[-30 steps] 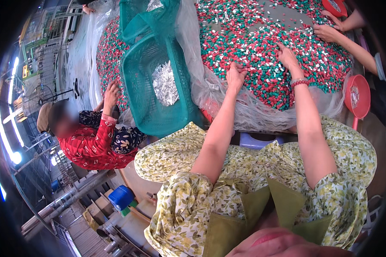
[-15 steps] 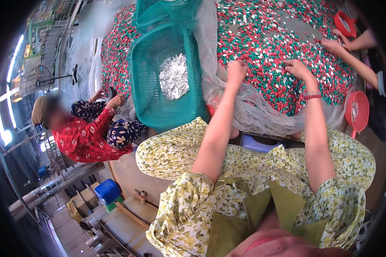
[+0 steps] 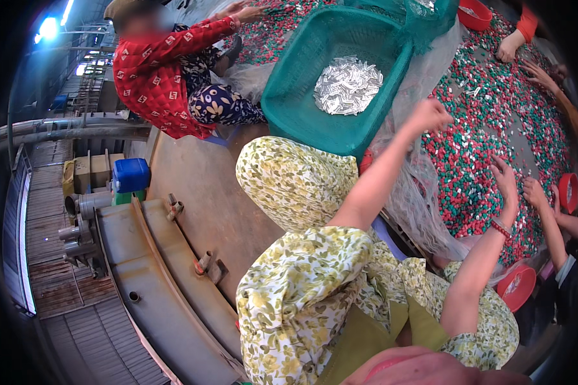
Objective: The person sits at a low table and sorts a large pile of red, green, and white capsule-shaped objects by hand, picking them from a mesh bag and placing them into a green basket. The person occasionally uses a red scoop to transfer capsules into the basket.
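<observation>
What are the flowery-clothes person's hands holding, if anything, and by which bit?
I can't tell: the left hand is curled and could hide something small. Nothing held shows at the right hand, near the colourful pieces.

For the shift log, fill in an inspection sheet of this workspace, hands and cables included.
Surface: grey surface shows through the pieces; clear plastic sheeting at the edge.
Work items: pile of small red, green and white pieces; teal mesh basket holding silvery-white pieces.
Clutter: red bowl beside the pile.
Hands: left hand by the pile's left edge, right hand over it; grip unclear.
Cables: nothing seen.
Surroundings: co-worker in red shirt; blue jerrycan.
</observation>
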Demonstrator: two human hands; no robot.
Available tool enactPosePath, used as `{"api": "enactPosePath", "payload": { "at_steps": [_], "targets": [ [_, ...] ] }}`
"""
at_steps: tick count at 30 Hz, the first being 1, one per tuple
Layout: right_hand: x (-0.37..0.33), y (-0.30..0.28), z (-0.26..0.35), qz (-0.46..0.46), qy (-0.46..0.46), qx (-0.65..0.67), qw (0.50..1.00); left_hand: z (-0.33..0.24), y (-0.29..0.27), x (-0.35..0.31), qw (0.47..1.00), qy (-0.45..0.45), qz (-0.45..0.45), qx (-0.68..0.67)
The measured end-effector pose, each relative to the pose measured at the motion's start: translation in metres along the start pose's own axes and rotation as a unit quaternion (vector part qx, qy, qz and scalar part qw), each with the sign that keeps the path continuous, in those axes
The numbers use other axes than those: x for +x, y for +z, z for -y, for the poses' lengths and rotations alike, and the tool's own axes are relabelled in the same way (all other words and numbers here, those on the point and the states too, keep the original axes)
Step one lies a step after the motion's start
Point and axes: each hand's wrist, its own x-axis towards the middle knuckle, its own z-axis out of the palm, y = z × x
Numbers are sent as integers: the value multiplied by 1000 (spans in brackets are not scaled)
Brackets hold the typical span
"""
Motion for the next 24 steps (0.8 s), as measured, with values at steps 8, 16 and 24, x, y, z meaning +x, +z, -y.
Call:
{"api": "enactPosePath", "payload": {
  "at_steps": [8, 16, 24],
  "targets": [
    [6, 8, 18, 37, 26, 27, 999, 26, -95, -18, 546, 193, 134, -804],
    [-3, -4, 16, 13, 39, 15, 999, 19, -13, 0, 673, 2, 203, -711],
    [-7, -1, 9, -43, 71, -88, 993, 27, -19, 5, 692, 17, 276, -667]
  ]
}}
